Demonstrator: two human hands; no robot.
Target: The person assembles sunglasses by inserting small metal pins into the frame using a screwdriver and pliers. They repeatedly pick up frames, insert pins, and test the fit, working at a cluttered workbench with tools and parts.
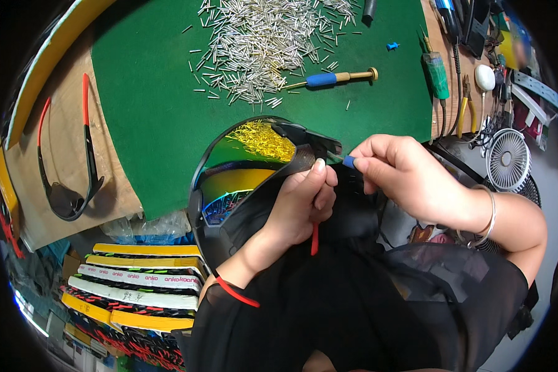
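A pair of wraparound sport sunglasses [226, 180] with a black frame, red temple tips and a large mirrored lens is in my left hand [304, 201], the fingers closed around it near the hinge. The lens reflects yellow and green. Between the thumb and fingers of my right hand [403, 170] is a small blue-handled tool [349, 162] with a thin metal tip. That tip meets the frame's hinge corner; most of the handle is hidden in my grip. Beyond the hands, a heap of small metal pins [260, 49] covers part of the green mat [149, 124].
A blue-and-brass screwdriver [332, 79] lies beside the pins, and a blue push pin [392, 46] sits farther right. Another pair of sunglasses [68, 198] rests at the left. Stacked boxes of glasses [136, 279] stand lower left. Pliers [465, 105] and a fan [508, 160] are at the right.
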